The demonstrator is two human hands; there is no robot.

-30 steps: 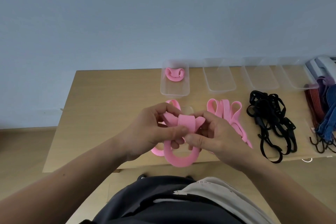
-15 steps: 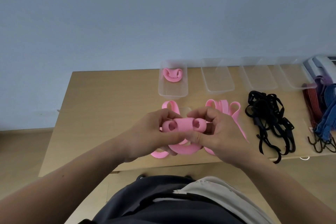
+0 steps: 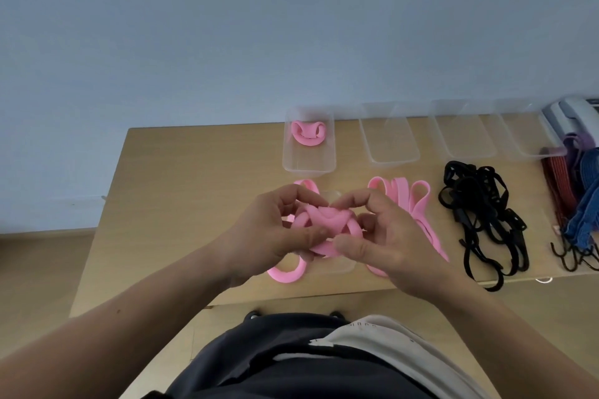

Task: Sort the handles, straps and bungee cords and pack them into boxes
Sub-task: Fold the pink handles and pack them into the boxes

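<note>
With left hand and right hand both curled round one pink strap, pinching it into a tight folded bundle, thumbs on the near side and fingertips meeting over the top. Held over the near middle of the table, seemingly clear of the tabletop, above a clear plastic piece, lid or box, cannot tell which. Straight ahead of the hands, at the table's far edge by the wall: leftmost box, clear, with a folded pink strap in its far end and bare floor at its near end. Judged the target for the bundle: long axis running away from the person, so an entry straight forward and down. Roughly in line with the left hand, hence slightly nearer to it, though within reach of either. Only bare table between hands and box. Just right of the hands: heap of loose pink straps. Below the left hand: pink loop lying flat near the front edge. Further right, well apart: tangle of black straps, then red and blue bungee cords with hooks at the table's right end. Three empty boxes in a row right of the first, close together. Likely risk: bundle springing open on release.
</note>
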